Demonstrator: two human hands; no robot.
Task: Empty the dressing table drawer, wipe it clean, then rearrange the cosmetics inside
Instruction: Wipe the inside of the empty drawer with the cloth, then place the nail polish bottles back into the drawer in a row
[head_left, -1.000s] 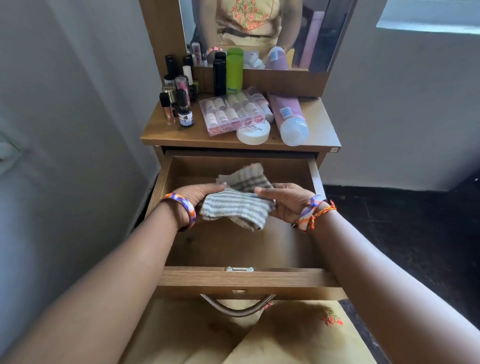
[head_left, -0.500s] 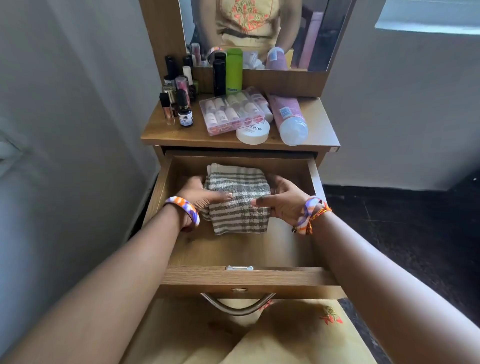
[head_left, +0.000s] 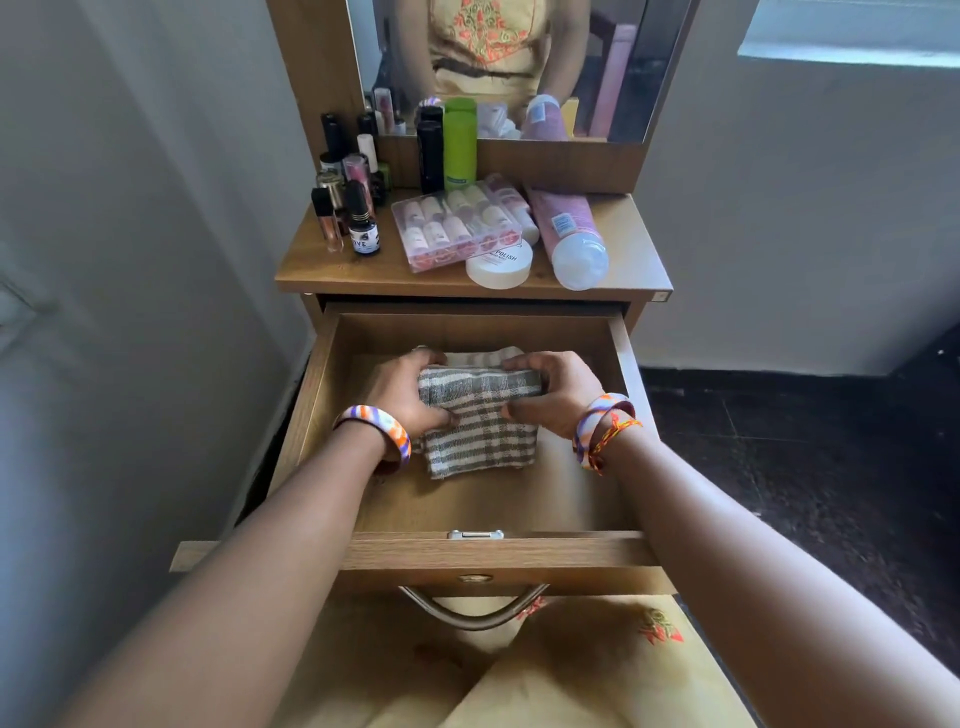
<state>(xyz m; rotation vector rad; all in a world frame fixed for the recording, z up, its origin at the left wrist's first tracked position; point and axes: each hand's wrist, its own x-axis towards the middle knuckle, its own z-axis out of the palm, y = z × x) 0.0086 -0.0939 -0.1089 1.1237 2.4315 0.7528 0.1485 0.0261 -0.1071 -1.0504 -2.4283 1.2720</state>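
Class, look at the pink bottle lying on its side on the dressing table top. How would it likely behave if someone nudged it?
The pink bottle lies on its side and looks round, so a sideways nudge would probably roll it. Its clear cap end sits near the table top's front edge, so it might drop off. It looks like plastic, likely light.

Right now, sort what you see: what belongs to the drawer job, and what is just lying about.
For the job: drawer, striped cloth, left hand, right hand, clear case of tubes, white jar, pink bottle, green bottle, small bottles.

Lying about: mirror.
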